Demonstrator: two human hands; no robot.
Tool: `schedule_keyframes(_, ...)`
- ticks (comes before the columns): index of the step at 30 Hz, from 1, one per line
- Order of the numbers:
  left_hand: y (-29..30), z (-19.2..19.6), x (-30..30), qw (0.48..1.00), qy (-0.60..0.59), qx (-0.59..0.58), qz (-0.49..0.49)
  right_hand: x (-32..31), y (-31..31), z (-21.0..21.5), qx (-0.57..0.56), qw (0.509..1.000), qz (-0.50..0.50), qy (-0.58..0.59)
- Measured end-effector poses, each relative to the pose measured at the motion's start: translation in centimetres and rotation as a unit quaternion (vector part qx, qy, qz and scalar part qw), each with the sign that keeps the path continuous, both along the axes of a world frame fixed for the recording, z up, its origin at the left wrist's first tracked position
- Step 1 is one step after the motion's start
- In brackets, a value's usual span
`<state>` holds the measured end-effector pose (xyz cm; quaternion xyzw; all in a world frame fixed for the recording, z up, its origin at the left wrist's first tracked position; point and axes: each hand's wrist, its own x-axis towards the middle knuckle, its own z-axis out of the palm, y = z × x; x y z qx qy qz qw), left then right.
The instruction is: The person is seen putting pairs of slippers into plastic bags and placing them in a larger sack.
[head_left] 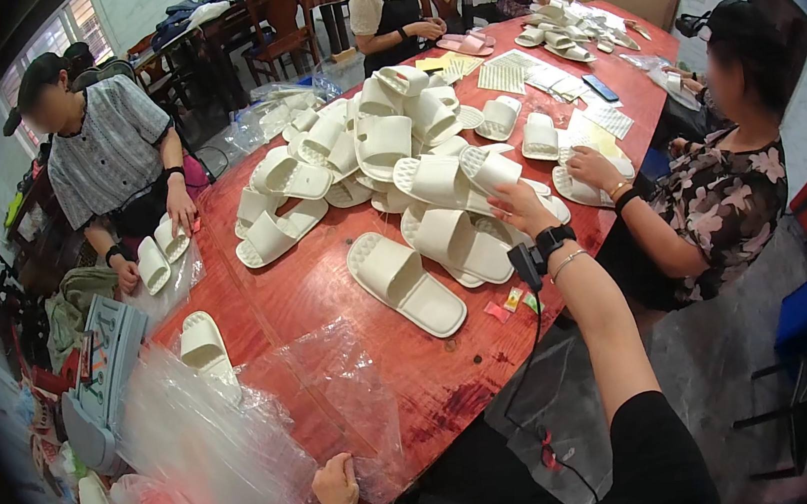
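Observation:
My left hand (336, 490) rests on a clear plastic bag (334, 381) at the near edge of the red wooden table (307, 284), fingers curled on the film. My right hand (522, 208), with a black watch on the wrist, reaches out to a cream slipper (486, 169) at the edge of a big heap of cream slippers (380, 144); whether the fingers grip it I cannot tell. One slipper (405, 284) lies alone, closer to me. Another (204, 349) sits by the bag pile.
A pile of clear bags (207, 457) covers the near left corner. A person at the left (110, 157) holds two slippers on a bag. Another person at the right (719, 193) handles slippers. Two more sit at the far end. Paper sheets (503, 74) and pink slippers (467, 43) lie far off.

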<state>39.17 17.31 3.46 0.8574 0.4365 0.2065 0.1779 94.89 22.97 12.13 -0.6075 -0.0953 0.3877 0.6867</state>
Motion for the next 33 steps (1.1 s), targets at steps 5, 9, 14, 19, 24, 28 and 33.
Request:
schedule_keyframes(5,-0.2,-0.8,-0.2,0.999,-0.036,-0.01,0.008,-4.3,1.7,3.6,0.123,0.992,-0.011,0.041)
schedule_keyframes(9,0.5,-1.2,-1.3,0.997,0.037,0.03,-0.055,-9.0,2.0,5.8,0.234,0.966,0.103,0.047)
schedule_keyframes(14,1.4,-3.2,-4.4,0.947,-0.243,-0.182,0.105,-21.1,1.1,7.9,0.245,0.952,0.156,0.094)
schedule_keyframes(19,2.6,0.8,-6.1,0.837,-0.424,-0.202,0.281,-31.8,-2.9,5.2,0.215,0.942,0.188,0.178)
schedule_keyframes(24,2.9,3.0,-10.4,0.812,-0.418,-0.207,0.352,-39.1,-6.3,-0.7,0.12,0.928,0.268,0.228)
schedule_keyframes(28,1.7,5.0,-10.4,0.783,-0.458,-0.186,0.378,-40.2,-5.7,-3.7,0.169,0.955,0.186,0.159)
schedule_keyframes(33,1.5,4.2,-11.3,0.826,-0.398,-0.062,0.394,-36.8,-2.4,-4.7,0.109,0.93,0.332,0.114)
